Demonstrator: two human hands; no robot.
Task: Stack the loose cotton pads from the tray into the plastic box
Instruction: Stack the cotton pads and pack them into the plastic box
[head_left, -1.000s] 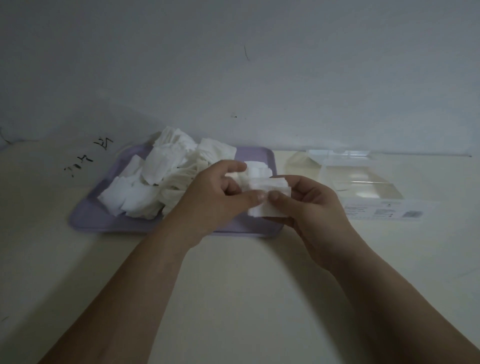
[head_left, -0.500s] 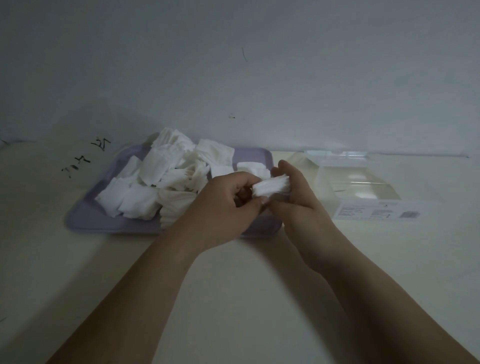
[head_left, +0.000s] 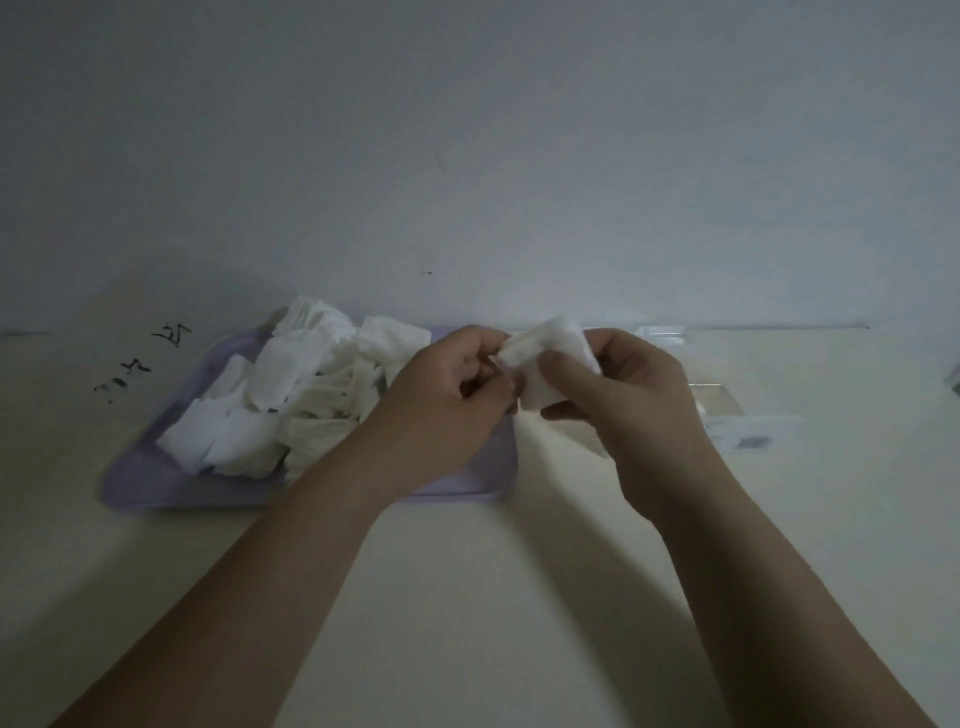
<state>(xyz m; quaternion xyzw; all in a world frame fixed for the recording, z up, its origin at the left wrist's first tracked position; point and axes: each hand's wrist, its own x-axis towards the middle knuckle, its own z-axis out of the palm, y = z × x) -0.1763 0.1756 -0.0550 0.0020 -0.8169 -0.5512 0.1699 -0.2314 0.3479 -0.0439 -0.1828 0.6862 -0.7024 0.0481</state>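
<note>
A small bunch of white square cotton pads (head_left: 551, 364) is held in the air above the right end of the lavender rectangular plastic tray (head_left: 156, 486), near its far right corner.

Left hand (head_left: 447, 410): fingers curled tight, and the bunch's left edge is pinched at the fingertips.

Right hand (head_left: 631, 402): fingers curled behind the bunch, thumb pressed across its front. The bunch is gripped, with the hand narrowly closed.

A loose heap of white cotton pads (head_left: 291, 395) is seen in the tray's left and middle part.

The clear plastic box with a printed label (head_left: 719, 402) is set on the cream table (head_left: 493, 597) just right of the tray, partly hidden by the right hand.

Black handwritten marks (head_left: 130, 369) are noted left of the tray.
</note>
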